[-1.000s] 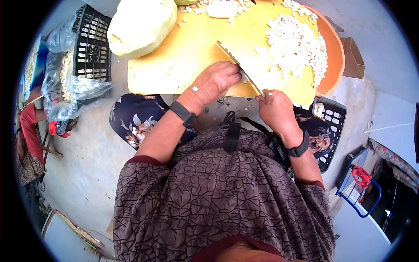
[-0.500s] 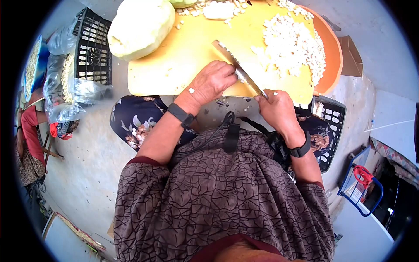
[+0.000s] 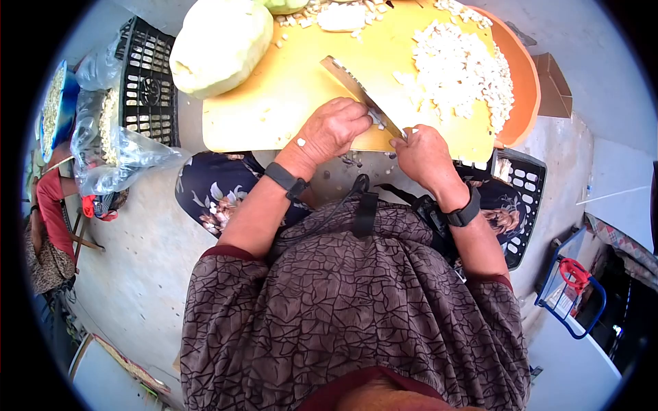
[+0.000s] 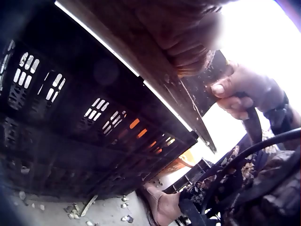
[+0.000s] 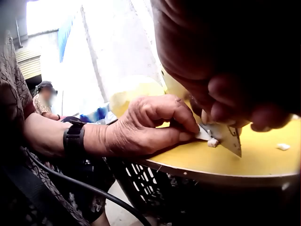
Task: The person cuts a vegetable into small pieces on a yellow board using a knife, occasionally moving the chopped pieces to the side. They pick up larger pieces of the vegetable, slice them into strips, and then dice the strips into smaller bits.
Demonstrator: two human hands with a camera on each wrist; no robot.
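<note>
In the head view, my left hand (image 3: 334,128) is at the near edge of the yellow board (image 3: 274,130). Its thumb and fingers pinch a pale strip (image 5: 203,133), seen best in the right wrist view. My right hand (image 3: 425,157) grips a knife (image 3: 358,89) by its handle, the blade slanting away to the upper left, right beside the left fingertips. White bits cling to the blade. A small white cube (image 5: 213,142) lies against the blade in the right wrist view. One white bit sticks to the back of my left hand.
A heap of white cubes (image 3: 459,72) covers the board's right side, beside an orange basin (image 3: 526,89). A large peeled pale gourd (image 3: 219,51) stands at the far left. Black crates (image 3: 147,85) and a plastic bag (image 3: 103,161) are around. Another person (image 5: 44,101) sits behind.
The knife's tip has swung to the left and away over the board. My right hand has shifted slightly left and forward with it, while my left hand stays nearly in place.
</note>
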